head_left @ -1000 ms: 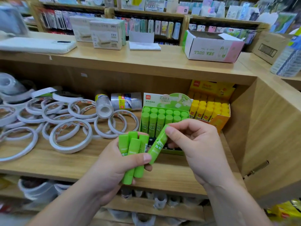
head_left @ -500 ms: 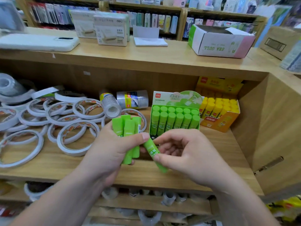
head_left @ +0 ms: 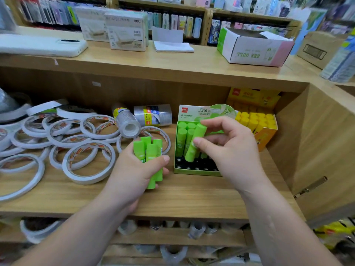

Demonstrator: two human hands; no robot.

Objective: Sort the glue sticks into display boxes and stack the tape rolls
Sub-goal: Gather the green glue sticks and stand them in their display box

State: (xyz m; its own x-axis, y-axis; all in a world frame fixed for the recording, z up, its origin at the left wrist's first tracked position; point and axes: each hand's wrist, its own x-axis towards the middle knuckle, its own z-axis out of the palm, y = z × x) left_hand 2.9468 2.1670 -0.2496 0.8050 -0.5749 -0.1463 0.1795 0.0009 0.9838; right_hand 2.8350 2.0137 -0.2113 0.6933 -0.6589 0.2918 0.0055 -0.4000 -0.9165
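Note:
My left hand point(head_left: 134, 173) grips a bundle of three green glue sticks point(head_left: 148, 152) upright over the wooden shelf point(head_left: 192, 194). My right hand point(head_left: 228, 148) pinches one green glue stick point(head_left: 195, 144), tilted, its lower end over the green display box point(head_left: 192, 170). Several green sticks stand in the box's back rows; its front rows show bare black holes. A yellow display box point(head_left: 267, 133) full of yellow glue sticks stands to the right. Several white tape rolls point(head_left: 86, 162) lie scattered flat on the shelf's left half.
Two wrapped packs of clear tape point(head_left: 152, 115) lie behind the rolls. On the counter above sit a white case point(head_left: 42, 45), white boxes point(head_left: 126, 33) and an open carton point(head_left: 253, 48). A wooden side wall point(head_left: 326, 150) closes the shelf at right.
My right hand has carried its single green stick from in front of my left hand up and right to the green box. The bundle in my left hand stays put.

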